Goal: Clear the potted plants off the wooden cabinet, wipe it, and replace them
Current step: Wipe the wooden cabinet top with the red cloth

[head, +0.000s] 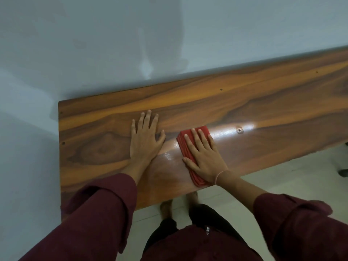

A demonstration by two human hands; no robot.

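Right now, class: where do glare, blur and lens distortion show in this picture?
Head view: white glare streaks the cabinet top just beyond the red cloth; the right sleeve smears with motion blur; the wide lens tilts the cabinet's edges.

A home room, seemingly: polished wooden cabinet (226,102) against a plain painted wall (94,44), pale tiled floor (263,185).

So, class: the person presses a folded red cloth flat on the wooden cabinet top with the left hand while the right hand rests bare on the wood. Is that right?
The hands are swapped. In the head view, the right hand presses the folded red cloth on the wooden cabinet top; the left hand rests bare on the wood.
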